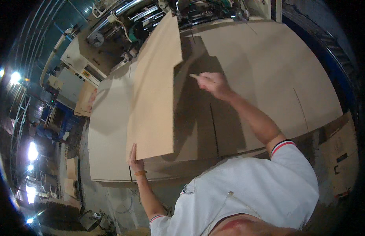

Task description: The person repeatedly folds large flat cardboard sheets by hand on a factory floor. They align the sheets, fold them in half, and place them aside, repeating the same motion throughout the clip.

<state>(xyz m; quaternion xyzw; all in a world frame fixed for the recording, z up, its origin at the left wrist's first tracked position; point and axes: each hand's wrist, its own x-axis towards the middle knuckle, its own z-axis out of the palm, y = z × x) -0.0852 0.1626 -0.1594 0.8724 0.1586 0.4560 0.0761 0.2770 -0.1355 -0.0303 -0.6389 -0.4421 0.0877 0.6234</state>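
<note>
A tan cardboard sheet (153, 94) stands tilted up over a broad layer of flat cardboard (265, 74), with a stepped notch in its right edge. My left hand (136, 159) grips the sheet at its near left corner, fingers on the outer face. To the right of the sheet, my right hand (214, 83) is closed, apart from it, above the flat cardboard. A short, pale, thin piece (194, 76) sticks out from its fingers; its exact kind is too small to tell. The raised sheet casts a dark shadow on the cardboard below.
A machine with metal rollers (145, 15) borders the far side of the cardboard. Folded cardboard (340, 153) stands at the right, near a blue rail (336, 74). On the left are a beige machine cabinet (82, 57) and stacked boards (71, 177) on the floor.
</note>
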